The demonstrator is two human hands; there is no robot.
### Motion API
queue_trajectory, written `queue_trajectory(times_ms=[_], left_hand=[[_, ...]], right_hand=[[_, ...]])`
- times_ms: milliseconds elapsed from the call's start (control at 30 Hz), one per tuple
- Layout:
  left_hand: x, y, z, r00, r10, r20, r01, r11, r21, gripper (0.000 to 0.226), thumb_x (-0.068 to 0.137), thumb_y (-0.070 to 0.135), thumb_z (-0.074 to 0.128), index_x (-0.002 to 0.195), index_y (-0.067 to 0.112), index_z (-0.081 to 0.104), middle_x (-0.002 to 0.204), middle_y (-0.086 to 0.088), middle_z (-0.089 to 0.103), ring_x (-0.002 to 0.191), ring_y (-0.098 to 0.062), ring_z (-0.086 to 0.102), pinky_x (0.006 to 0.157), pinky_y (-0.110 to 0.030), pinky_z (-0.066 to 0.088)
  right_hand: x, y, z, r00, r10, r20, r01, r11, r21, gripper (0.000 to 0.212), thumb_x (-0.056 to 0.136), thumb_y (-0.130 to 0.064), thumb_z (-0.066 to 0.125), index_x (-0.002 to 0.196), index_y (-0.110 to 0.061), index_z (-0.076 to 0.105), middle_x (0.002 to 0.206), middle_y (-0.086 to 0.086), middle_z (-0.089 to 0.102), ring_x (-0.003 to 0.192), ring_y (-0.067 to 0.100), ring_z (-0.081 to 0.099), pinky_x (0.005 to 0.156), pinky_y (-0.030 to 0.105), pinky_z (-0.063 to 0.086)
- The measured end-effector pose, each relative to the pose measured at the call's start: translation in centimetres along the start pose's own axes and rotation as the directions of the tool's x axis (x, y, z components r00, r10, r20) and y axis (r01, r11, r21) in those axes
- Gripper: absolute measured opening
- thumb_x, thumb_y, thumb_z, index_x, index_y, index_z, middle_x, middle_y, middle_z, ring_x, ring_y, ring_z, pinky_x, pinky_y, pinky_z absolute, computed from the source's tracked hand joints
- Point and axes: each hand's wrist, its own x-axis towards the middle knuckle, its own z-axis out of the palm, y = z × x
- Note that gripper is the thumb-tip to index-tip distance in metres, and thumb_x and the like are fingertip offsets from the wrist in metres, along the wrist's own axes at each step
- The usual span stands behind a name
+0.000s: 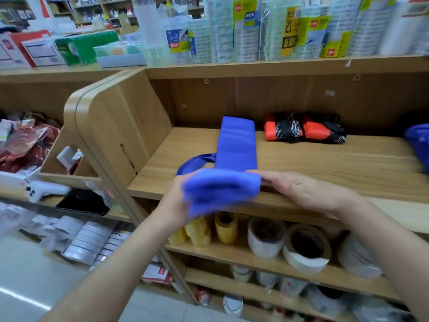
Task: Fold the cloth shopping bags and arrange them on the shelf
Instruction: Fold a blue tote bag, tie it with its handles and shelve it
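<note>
Held the long-folded blue cloth shopping bag (236, 145) stretched along the wooden shelf (325, 163), near end doubled over at the front edge, likely to shorten it. Buried the left hand (171, 198) under blurred fabric, grip untellable; pressed the right hand (306, 189) against the fold's end, grip flat, clasping nothing.
</note>
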Motion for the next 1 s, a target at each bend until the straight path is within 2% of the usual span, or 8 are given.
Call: queue_trajectory(times_ms=[100,200,367,467,567,700,867,1000], left_hand=[[0.6,1.6,0.5,0.988,0.030,-0.154,-0.029,1.000,0.012,0.032,0.097,0.039,0.054,0.072,0.018,0.056,0.067,0.006,0.063,0.071,-0.015,0.061,0.065,-0.036,0.045],[0.8,3.1,1.2,0.990,-0.044,-0.131,0.030,0.994,-0.108,0.032,0.095,0.046,0.053,0.080,0.018,0.060,0.071,0.001,0.069,0.076,-0.023,0.066,0.071,-0.044,0.051],[1.1,3.9,2.0,0.969,-0.126,-0.213,0.156,0.979,0.131,0.030,0.087,0.053,0.062,0.106,0.031,0.058,0.082,0.010,0.066,0.084,-0.019,0.064,0.072,-0.040,0.051],[0.6,4.2,2.1,0.944,0.083,-0.320,0.046,0.926,0.375,0.053,0.083,0.047,0.070,0.128,0.025,0.053,0.098,0.003,0.060,0.090,-0.022,0.059,0.069,-0.040,0.051],[0.1,4.3,2.2,0.860,0.483,-0.166,-0.363,0.806,0.467,0.051,0.081,0.050,0.068,0.120,0.017,0.065,0.112,-0.004,0.062,0.102,-0.027,0.060,0.083,-0.043,0.050],[-0.6,3.4,3.0,0.926,0.251,0.283,-0.363,0.799,0.480,0.091,0.078,0.075,0.050,0.153,0.030,0.025,0.162,0.005,0.020,0.149,-0.015,0.017,0.119,-0.035,0.014],[-1.0,2.9,2.5,0.915,0.338,0.218,-0.398,0.840,0.368,0.064,0.091,0.020,0.059,0.150,0.030,0.035,0.158,0.009,0.030,0.147,-0.010,0.024,0.117,-0.024,0.020],[-2.0,2.7,1.9,0.910,0.363,0.200,-0.402,0.890,0.216,0.063,0.086,-0.002,0.056,0.140,0.031,0.051,0.149,0.012,0.044,0.141,-0.006,0.035,0.114,-0.023,0.028]], right_hand=[[0.2,-0.1,1.0,0.986,0.039,-0.163,-0.014,0.988,0.154,0.048,0.086,-0.054,0.063,0.130,-0.034,0.053,0.121,-0.021,0.066,0.118,-0.001,0.058,0.098,0.016,0.044],[0.9,0.3,2.7,0.856,0.075,-0.511,-0.035,0.995,0.088,0.031,0.090,-0.051,0.058,0.114,-0.032,0.065,0.076,-0.006,0.074,0.070,0.011,0.064,0.072,0.031,0.048],[1.9,0.7,4.2,0.666,0.018,-0.746,-0.157,0.981,-0.116,0.030,0.092,-0.035,0.062,0.121,-0.036,0.055,0.069,-0.007,0.068,0.070,0.007,0.060,0.063,0.027,0.043],[2.2,0.9,4.2,0.632,-0.021,-0.774,-0.229,0.950,-0.213,0.050,0.090,-0.026,0.065,0.137,-0.028,0.049,0.082,-0.009,0.055,0.080,0.011,0.053,0.070,0.026,0.036],[2.5,0.8,3.9,0.639,-0.018,-0.769,-0.288,0.922,-0.261,0.042,0.090,-0.022,0.062,0.132,-0.023,0.056,0.089,0.000,0.061,0.087,0.023,0.057,0.075,0.031,0.040],[2.3,0.1,4.0,0.643,-0.008,-0.766,-0.369,0.873,-0.318,0.027,0.089,-0.023,0.060,0.114,-0.023,0.069,0.093,0.003,0.071,0.093,0.027,0.063,0.075,0.033,0.043],[2.0,0.1,2.3,0.706,0.095,-0.702,-0.495,0.775,-0.393,0.056,0.084,-0.044,0.064,0.137,-0.032,0.051,0.113,-0.001,0.064,0.113,0.027,0.050,0.090,0.036,0.044],[3.7,0.2,0.2,0.817,0.274,-0.508,-0.365,0.927,-0.087,0.086,0.082,-0.051,0.070,0.152,-0.031,0.024,0.131,0.002,0.057,0.126,0.022,0.051,0.107,0.038,0.041]])
